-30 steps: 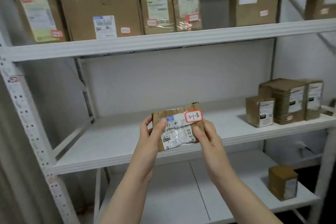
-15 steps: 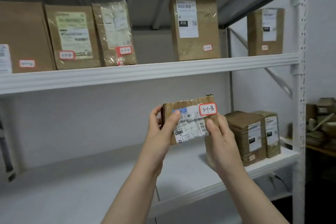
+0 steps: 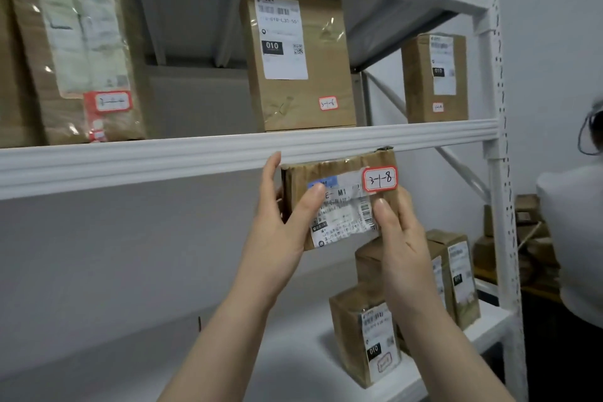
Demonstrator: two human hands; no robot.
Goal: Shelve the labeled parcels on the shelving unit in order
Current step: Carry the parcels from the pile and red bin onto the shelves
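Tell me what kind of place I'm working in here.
Probably a parcel storeroom or pickup depot: white metal shelving holds taped cardboard boxes with shipping labels, and the parcel in the left hand and right hand carries a handwritten 3-1-8 sticker.

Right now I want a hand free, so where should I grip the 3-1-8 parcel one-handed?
Pinch the parcel at its lower right edge, coming from below as the right hand does: thumb on the front, fingers behind. It is small and upright, and this leaves the 3-1-8 tag at its top right uncovered.
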